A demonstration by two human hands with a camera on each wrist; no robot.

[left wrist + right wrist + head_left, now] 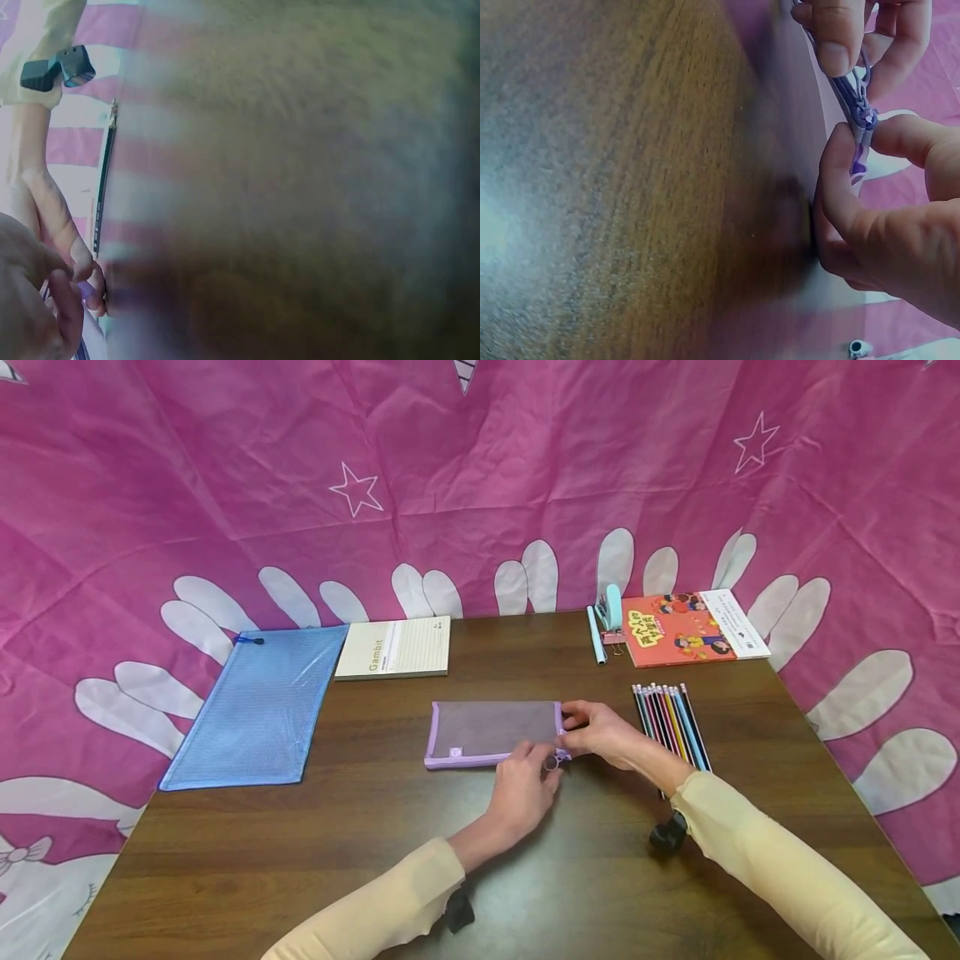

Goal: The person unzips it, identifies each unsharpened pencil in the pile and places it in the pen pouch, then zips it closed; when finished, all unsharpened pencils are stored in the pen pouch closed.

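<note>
A purple mesh zip pouch (495, 727) lies flat on the wooden table, its zipped edge toward me. My right hand (600, 735) pinches the pouch's right end between thumb and finger, beside the end of the zip. My left hand (522, 787) is at the near right corner, with its fingers on the zip pull's looped cord (861, 94). In the right wrist view, thumb and fingers of the left hand (866, 37) hold that cord, just above the pinching right hand (892, 217). The left wrist view is mostly blurred table.
Several pencils (670, 722) lie right of the pouch. Behind them are a red book (678, 631), a mint stapler (611, 607), a light blue pen (596, 635) and a binder clip (615, 639). A notebook (408, 647) and a blue mesh folder (258, 718) lie left.
</note>
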